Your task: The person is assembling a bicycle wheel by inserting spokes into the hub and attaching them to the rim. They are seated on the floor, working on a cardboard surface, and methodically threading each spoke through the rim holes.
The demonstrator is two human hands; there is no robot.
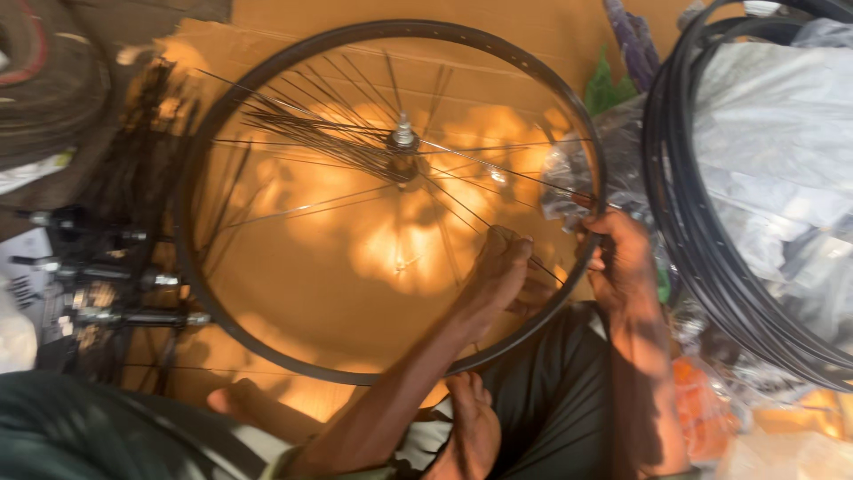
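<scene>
Inside the rim (191,267), right of the hub (402,140), we are pinching one spoke (462,203) in our left hand (499,267); our right hand (622,258) is gripping a screwdriver (582,199) at the rim's right edge. Keep the spoke straight.

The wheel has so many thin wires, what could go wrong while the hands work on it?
1. Loose spokes lie bunched and crossed near the hub; one might poke the left hand or get laced into the wrong hole.
2. The right hand works at the rim beside a stack of rims; a bump could knock them together.
</scene>
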